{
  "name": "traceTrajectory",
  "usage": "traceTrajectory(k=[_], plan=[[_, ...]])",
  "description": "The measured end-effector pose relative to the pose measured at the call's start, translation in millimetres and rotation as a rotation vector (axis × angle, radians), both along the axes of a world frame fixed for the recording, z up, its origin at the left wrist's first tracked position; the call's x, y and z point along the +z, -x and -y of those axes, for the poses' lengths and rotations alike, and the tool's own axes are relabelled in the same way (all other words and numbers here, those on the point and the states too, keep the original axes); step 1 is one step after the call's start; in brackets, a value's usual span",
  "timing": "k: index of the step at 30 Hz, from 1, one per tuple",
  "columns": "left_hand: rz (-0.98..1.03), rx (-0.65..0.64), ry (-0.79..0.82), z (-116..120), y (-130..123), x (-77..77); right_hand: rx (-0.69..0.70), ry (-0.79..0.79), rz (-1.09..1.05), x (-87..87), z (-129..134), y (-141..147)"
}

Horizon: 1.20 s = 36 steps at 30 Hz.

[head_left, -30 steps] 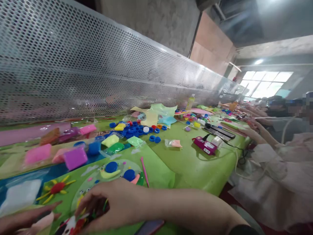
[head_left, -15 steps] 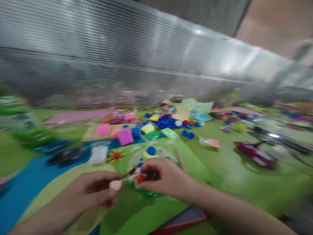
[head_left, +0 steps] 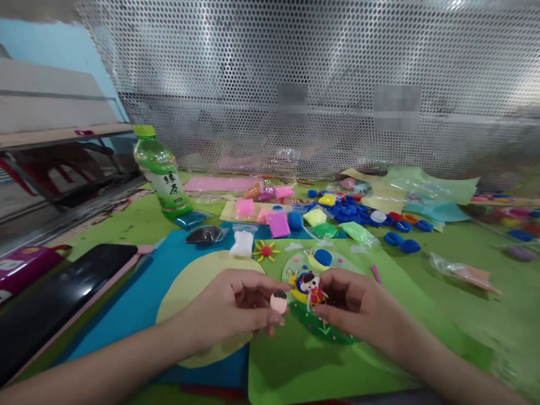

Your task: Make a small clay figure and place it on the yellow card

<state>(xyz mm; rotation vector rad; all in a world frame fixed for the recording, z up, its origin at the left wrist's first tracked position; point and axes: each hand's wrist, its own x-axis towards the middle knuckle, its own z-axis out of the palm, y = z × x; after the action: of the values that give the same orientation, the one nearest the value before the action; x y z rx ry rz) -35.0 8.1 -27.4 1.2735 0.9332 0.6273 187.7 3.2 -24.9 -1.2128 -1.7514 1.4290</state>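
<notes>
The left hand [head_left: 236,306] pinches a small pink clay ball [head_left: 278,302] in its fingertips, held up off the table [head_left: 442,315] so it keeps its shape. The right hand [head_left: 354,304] pinches a little clay doll [head_left: 313,287] just beside it, over the round green clay picture [head_left: 324,329].

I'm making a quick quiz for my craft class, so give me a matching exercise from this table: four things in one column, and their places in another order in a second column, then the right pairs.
Things:
1. bottle
2. phone
3. clay head
4. clay figure

Places:
A. in the fingers of the right hand
B. lying flat at the near left edge of the table
C. standing at the far left, by the mesh wall
D. at the fingertips of the left hand

Pairs: 1-C, 2-B, 3-D, 4-A
</notes>
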Motion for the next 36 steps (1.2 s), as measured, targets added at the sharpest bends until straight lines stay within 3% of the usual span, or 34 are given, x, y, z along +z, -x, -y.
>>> traceTrajectory(k=[6, 12, 17, 28, 36], plan=[[-0.081, 0.101, -0.233, 7, 2, 6.5, -0.01, 0.059, -0.022, -3.0, 7, 3], [-0.113, 0.037, -0.344, 10, 4, 6.7, -0.089, 0.105, -0.065, -1.0, 17, 8], [-0.159, 0.078, -0.407, 11, 3, 7.3, -0.103, 0.176, -0.148, -0.5, 23, 11], [-0.212, -0.001, -0.671, 10, 11, 0.6, -0.041, 0.111, -0.068, 1.5, 23, 7], [-0.234, 0.008, -0.702, 7, 5, 8.0, -0.104, 0.087, -0.072, 4.6, 25, 9]])
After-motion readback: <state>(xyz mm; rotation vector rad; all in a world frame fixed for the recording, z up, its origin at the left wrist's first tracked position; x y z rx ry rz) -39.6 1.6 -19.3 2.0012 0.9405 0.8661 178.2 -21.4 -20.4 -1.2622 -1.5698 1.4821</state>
